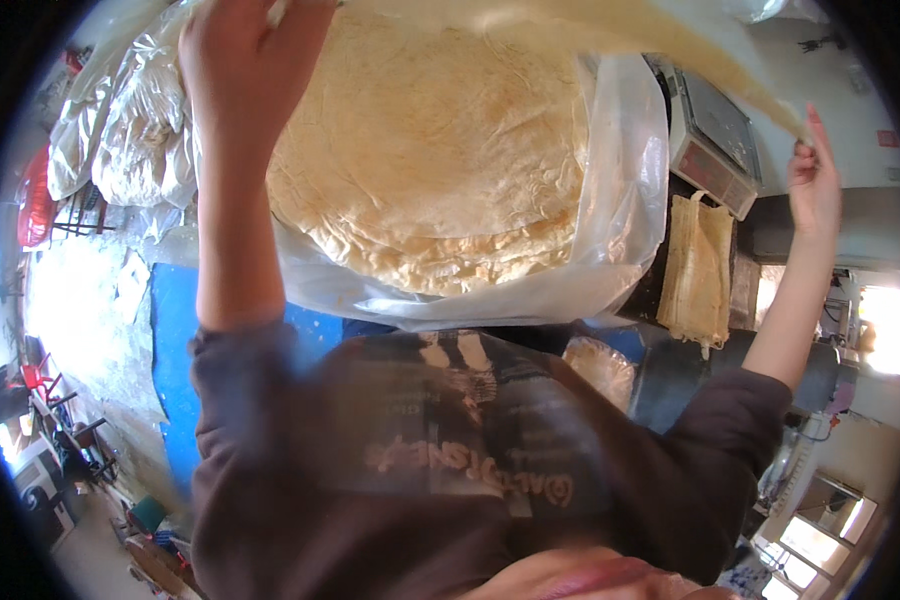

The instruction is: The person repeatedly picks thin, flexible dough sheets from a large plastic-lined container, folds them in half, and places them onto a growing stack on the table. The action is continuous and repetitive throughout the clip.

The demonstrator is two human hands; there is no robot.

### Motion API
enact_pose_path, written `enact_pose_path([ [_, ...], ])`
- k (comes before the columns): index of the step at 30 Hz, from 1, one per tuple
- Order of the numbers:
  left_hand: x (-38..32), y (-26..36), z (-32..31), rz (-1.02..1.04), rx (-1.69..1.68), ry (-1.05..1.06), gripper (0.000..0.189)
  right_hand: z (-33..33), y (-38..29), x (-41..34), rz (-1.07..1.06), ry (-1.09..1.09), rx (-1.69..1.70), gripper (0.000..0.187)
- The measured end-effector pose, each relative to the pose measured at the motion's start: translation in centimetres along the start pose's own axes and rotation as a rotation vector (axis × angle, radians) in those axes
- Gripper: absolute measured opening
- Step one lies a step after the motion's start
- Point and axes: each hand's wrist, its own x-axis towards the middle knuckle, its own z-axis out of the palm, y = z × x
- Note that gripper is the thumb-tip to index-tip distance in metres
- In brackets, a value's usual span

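Observation:
A thin, pale sheet of flatbread (645, 34) is raised across the top of the view, blurred. My right hand (816, 176), high at the right, pinches its tapering corner with the forefinger sticking up. My left hand (259, 67) is raised at the top left; the picture's edge cuts off its fingers, so their grip is hidden. Under the lifted sheet lies a stack of large round flatbreads (435, 150), browned in patches and with wrinkled, layered edges. An open clear plastic bag (622, 172) surrounds the stack's right and near sides.
Filled clear plastic bags (142, 127) sit left of my left forearm. To the right stand a weighing scale (712, 135) and a hanging tan cloth (696, 270). A blue surface (172, 360) shows at the left. Stools (75, 427) and a red basket (36, 199) are farther left.

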Motion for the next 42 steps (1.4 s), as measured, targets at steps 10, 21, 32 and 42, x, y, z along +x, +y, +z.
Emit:
enact_pose_path([
  [10,-18.4,2.5,-7.3,-0.338,-0.032,-0.990,0.044,2.7,16.4,-11.4,0.480,-0.680,-0.970,0.051],
  [21,-21.2,-3.2,-4.6,-1.452,-0.602,-0.532,0.019,5.2,21.3,-2.9,0.378,-0.378,-0.636,0.017],
  [32,-21.0,1.6,-3.4,-0.447,0.529,-0.814,0.053,9.7,23.4,-8.8,-0.390,-0.245,-1.539,0.053],
  [42,-21.3,0.9,-2.3,-0.123,0.177,-1.163,0.072,13.2,26.8,-16.3,-0.178,-0.524,-1.524,0.075],
])
